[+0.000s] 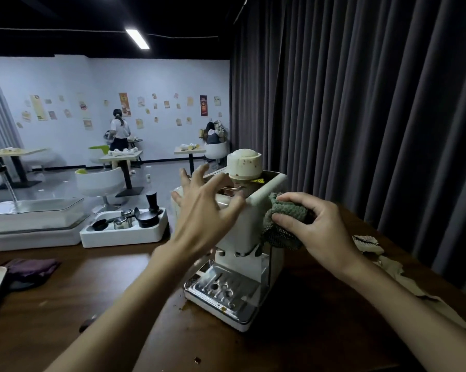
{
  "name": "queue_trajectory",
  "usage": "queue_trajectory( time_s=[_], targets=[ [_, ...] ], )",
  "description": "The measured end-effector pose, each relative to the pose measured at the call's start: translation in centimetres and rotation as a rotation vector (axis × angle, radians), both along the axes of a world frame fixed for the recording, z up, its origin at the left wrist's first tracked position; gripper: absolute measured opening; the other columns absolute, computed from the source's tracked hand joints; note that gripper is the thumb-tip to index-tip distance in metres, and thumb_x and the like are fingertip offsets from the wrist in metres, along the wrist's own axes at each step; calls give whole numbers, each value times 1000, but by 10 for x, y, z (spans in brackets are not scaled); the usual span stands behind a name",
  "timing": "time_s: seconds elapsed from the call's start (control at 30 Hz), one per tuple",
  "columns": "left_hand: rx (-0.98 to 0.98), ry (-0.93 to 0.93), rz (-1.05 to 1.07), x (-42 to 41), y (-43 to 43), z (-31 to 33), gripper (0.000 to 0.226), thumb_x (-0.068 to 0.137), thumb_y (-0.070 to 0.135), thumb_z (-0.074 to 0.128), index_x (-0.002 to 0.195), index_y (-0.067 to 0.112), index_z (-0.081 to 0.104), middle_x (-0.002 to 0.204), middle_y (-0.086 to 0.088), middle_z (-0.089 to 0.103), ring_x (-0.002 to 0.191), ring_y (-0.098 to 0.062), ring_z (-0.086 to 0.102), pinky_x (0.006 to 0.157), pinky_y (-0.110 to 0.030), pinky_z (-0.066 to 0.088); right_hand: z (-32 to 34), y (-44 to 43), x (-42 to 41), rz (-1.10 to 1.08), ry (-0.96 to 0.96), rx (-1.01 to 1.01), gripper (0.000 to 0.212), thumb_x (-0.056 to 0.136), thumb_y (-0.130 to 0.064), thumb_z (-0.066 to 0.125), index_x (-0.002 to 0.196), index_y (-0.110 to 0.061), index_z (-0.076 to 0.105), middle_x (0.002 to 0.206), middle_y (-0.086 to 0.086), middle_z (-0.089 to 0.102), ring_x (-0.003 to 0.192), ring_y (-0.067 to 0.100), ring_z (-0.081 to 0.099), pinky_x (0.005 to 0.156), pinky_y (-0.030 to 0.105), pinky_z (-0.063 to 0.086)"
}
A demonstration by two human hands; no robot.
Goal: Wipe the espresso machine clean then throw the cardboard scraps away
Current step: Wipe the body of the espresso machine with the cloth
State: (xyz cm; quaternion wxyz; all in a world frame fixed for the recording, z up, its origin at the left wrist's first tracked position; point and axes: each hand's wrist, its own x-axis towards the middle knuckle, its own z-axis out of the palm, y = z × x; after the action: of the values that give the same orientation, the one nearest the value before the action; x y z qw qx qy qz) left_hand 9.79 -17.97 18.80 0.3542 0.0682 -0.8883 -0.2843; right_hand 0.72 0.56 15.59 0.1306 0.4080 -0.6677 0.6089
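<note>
The machine (249, 224) is coloured cream, its cap (244, 162) flecked with brown spots, and its drip tray (226, 288) is finished in chrome. The cloth (285, 210) at centre right is knitted in dull green. The desk (65, 304) is grained in dark brown. At right, the scraps (391, 265) are seen in pale beige, and the curtain (360, 103) is dark grey.

White tray (119, 237) (tamper (151, 200) inside), purple cloth (32, 265)

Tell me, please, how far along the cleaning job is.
Done: nothing looks finished. In hand: the right hand presses the cloth on the side of the machine, left hand open beside it. Left: spots on the knob, scraps on the table.
</note>
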Motion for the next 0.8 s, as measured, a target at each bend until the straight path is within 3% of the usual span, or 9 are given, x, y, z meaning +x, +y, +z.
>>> queue_trajectory(
  time_s=[0.1, 0.2, 0.23, 0.3, 0.37, 0.47, 0.53, 0.7, 0.8],
  targets=[
    [33, -14, -113, 8, -23, 3, 28, 78, 70, 52, 91, 47, 58, 159, 5, 26, 137, -24, 38, 105, -62, 40, -1, -2, -3, -32, 14, 7, 28, 80, -13, 78, 106, -19, 71, 104, -8, 70, 99, 3, 65, 84, 22, 52],
    [7, 2, -152, 12, -28, 3, 43, 77, 71, 57, 101, 35, 61, 159, 4, 25, 119, 0, 43, 99, -39, 41, -3, -8, -4, -102, 103, 32, 29, 82, -14, 77, 109, -18, 69, 110, -6, 66, 105, 6, 62, 90, 23, 50],
    [-6, 5, -124, 12, -27, 0, 43, 80, 70, 60, 105, 35, 60, 161, 3, 21, 118, 2, 44, 99, -39, 40, -4, -10, -4, -140, 159, 44, 29, 82, -14, 76, 110, -19, 68, 113, -5, 63, 108, 4, 59, 93, 20, 48],
    [-13, -37, 8, 14, -22, -8, 45, 84, 66, 58, 119, 39, 58, 164, -3, 14, 135, -17, 41, 107, -47, 39, -6, -12, -5, -223, 256, 65, 28, 83, -12, 75, 110, -15, 69, 117, -2, 53, 111, -3, 51, 95, 10, 40],
    [-19, -85, 82, 16, -19, -15, 53, 84, 70, 54, 130, 45, 48, 159, -9, 25, 129, -32, 50, 102, -48, 44, -7, -14, -8, -276, 307, 78, 27, 84, -10, 74, 110, -10, 69, 116, 1, 46, 108, -7, 47, 94, 4, 35],
    [-54, -30, 25, 15, -22, -18, 60, 83, 74, 51, 134, 45, 40, 137, -2, 47, 89, -17, 63, 76, -37, 49, -6, -21, -14, -332, 365, 105, 34, 85, -10, 73, 119, -9, 65, 113, 4, 52, 104, 7, 53, 92, 3, 34],
    [-51, -8, -23, 14, -28, -17, 62, 84, 72, 52, 135, 38, 43, 130, 1, 50, 81, -5, 61, 69, -32, 46, -6, -25, -13, -364, 412, 88, 38, 84, -8, 74, 120, -8, 61, 111, 6, 58, 102, 14, 56, 89, 9, 39],
    [94, -58, -200, 10, -53, -14, 62, 74, 73, 50, 127, 42, 44, 134, 3, 50, 98, -1, 62, 70, -18, 49, -7, -37, -9, -352, 553, 32, 23, 85, -11, 72, 107, -5, 69, 104, 8, 64, 100, 29, 61, 85, 38, 52],
    [69, -82, -204, 6, -65, -14, 57, 78, 71, 54, 127, 42, 48, 148, 3, 33, 120, -18, 53, 93, -25, 45, -15, -48, -9, -414, 562, 18, 26, 85, -9, 71, 110, -2, 70, 113, 17, 61, 106, 32, 60, 93, 39, 51]
  ],
)
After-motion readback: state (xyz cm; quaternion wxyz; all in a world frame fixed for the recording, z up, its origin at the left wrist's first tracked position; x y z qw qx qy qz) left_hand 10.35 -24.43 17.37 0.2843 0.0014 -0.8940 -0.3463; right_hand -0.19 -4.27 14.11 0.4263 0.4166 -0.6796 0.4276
